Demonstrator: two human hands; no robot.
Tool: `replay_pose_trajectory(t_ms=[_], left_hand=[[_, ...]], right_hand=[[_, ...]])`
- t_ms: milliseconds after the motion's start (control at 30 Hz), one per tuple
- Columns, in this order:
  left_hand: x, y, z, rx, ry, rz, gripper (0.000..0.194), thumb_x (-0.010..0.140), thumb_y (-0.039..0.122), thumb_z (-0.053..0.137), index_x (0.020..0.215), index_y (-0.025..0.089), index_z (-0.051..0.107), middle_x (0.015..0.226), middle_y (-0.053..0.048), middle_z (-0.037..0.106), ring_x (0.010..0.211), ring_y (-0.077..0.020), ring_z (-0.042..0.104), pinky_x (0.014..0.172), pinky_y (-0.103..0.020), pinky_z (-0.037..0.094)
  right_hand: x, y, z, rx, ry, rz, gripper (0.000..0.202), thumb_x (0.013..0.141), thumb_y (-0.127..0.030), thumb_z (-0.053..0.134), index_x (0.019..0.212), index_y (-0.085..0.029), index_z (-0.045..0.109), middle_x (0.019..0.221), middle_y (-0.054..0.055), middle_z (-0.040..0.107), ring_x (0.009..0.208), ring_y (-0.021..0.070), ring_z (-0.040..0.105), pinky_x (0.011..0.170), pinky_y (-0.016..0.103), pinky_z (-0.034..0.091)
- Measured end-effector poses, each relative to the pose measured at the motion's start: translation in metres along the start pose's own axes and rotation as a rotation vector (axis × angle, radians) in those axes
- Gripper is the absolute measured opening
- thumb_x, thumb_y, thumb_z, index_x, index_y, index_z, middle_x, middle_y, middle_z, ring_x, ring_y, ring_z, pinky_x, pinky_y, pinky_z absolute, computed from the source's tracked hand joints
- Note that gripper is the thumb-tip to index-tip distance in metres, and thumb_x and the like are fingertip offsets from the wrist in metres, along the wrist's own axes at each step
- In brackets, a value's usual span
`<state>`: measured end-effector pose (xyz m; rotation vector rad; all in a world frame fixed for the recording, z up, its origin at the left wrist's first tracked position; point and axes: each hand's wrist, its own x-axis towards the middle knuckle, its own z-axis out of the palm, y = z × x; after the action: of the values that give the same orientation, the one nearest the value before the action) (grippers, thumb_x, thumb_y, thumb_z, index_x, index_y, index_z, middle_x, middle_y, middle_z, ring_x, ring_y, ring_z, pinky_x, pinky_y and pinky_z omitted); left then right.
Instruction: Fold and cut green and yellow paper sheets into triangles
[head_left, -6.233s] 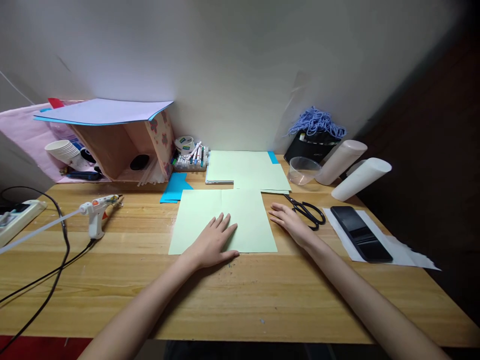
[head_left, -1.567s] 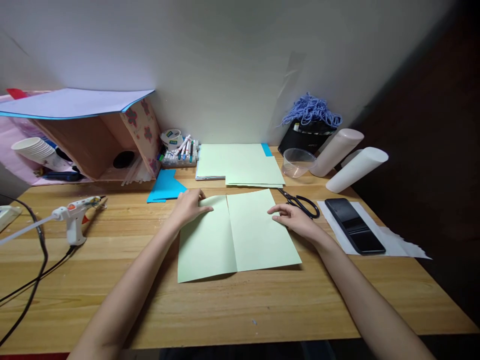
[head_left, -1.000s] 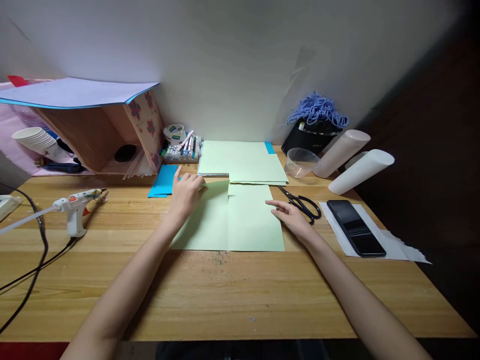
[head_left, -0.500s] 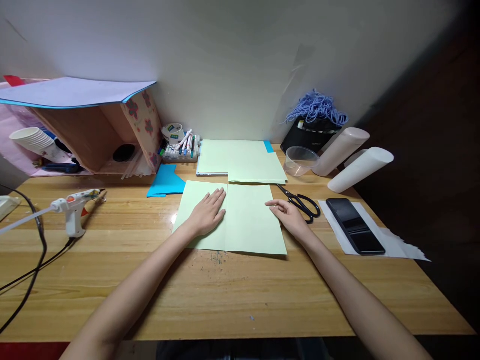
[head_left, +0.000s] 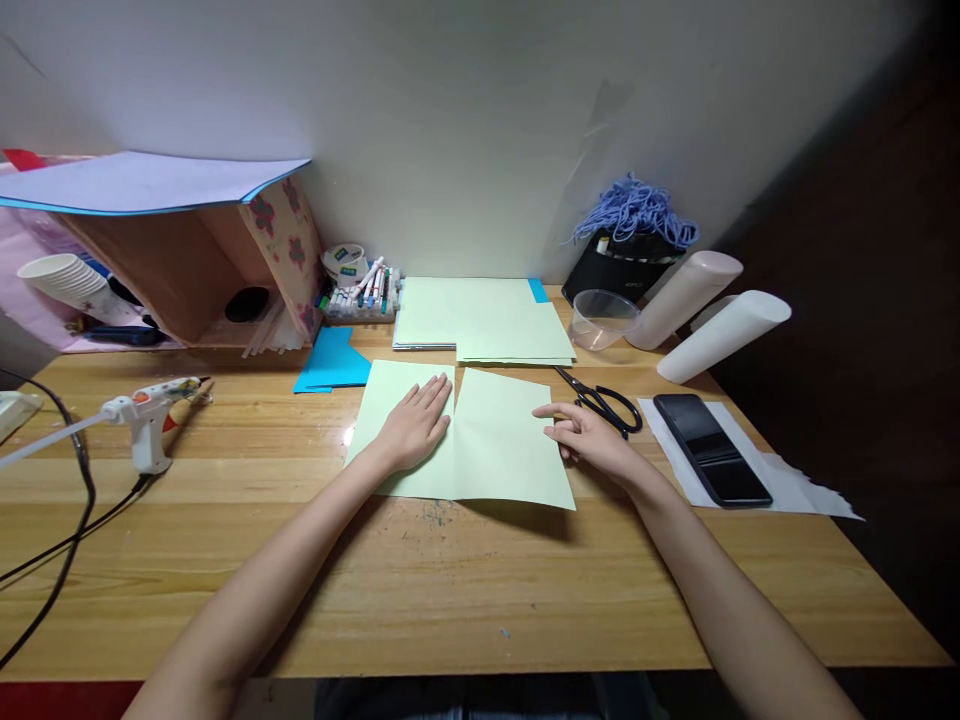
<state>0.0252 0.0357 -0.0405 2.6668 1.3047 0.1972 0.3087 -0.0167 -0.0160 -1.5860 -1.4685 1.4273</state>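
A pale green paper sheet (head_left: 502, 440) lies in front of me, with a slit from its far edge down toward the middle. Its right half is raised and slightly bent, casting a shadow. My left hand (head_left: 415, 425) rests flat on the left half, fingers spread beside the slit. At the right edge is my right hand (head_left: 585, 435), index finger stretched out against the paper and the other fingers curled. Black-handled scissors (head_left: 604, 405) lie just beyond it. Behind are more pale green sheets (head_left: 480, 320) and, to the left, blue paper pieces (head_left: 334, 360).
A glue gun (head_left: 150, 425) with its cable is on the left, before a decorated box (head_left: 281, 250). Markers (head_left: 367, 290) stand at the back. On the right are a clear bowl (head_left: 604, 318), white rolls (head_left: 724, 335) and a phone (head_left: 711, 450) on white paper.
The sheet's right half has lifted and the slit has opened at the far edge. My right hand has shifted slightly right, its index finger now more extended. My left hand has stayed in place.
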Motion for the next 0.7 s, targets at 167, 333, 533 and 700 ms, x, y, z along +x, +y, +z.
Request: replay_pose_trajectory(t_ms=[167, 333, 533, 700], left_hand=[[0.000, 0.000, 0.000, -0.004, 0.000, -0.002, 0.053, 0.092, 0.036, 0.020, 0.141, 0.014, 0.015, 0.147, -0.005, 0.012, 0.135, -0.0165, 0.010, 0.111, -0.037, 0.011], [0.000, 0.000, 0.000, -0.015, 0.009, 0.001, 0.053, 0.092, 0.036, 0.021, 0.140, 0.015, 0.016, 0.147, -0.005, 0.013, 0.135, -0.0170, 0.010, 0.111, -0.037, 0.012], [-0.001, 0.000, 0.001, -0.012, 0.027, -0.011, 0.053, 0.092, 0.035, 0.023, 0.140, 0.016, 0.017, 0.147, -0.005, 0.016, 0.134, -0.0178, 0.013, 0.110, -0.038, 0.014], [-0.003, 0.002, 0.001, -0.001, 0.041, -0.040, 0.052, 0.092, 0.036, 0.023, 0.140, 0.017, 0.018, 0.147, -0.006, 0.014, 0.134, -0.0181, 0.012, 0.110, -0.038, 0.015]], right_hand=[[-0.006, -0.008, -0.006, -0.016, -0.041, 0.041, 0.045, 0.071, -0.036, 0.058, 0.111, -0.017, 0.051, 0.054, -0.005, 0.045, 0.049, 0.0102, 0.047, 0.043, 0.021, 0.032], [-0.009, -0.009, -0.006, 0.017, -0.093, 0.052, 0.045, 0.074, -0.039, 0.056, 0.114, -0.019, 0.051, 0.058, -0.004, 0.045, 0.054, 0.0111, 0.049, 0.048, 0.022, 0.037], [-0.008, -0.007, 0.000, -0.143, -0.115, -0.067, 0.037, 0.073, -0.036, 0.059, 0.106, -0.019, 0.059, 0.070, -0.001, 0.055, 0.060, 0.0120, 0.051, 0.054, 0.024, 0.039], [-0.013, -0.010, 0.006, -0.323, -0.059, -0.227, 0.024, 0.077, -0.025, 0.054, 0.098, -0.024, 0.065, 0.105, 0.004, 0.064, 0.092, 0.0220, 0.057, 0.080, 0.035, 0.042]])
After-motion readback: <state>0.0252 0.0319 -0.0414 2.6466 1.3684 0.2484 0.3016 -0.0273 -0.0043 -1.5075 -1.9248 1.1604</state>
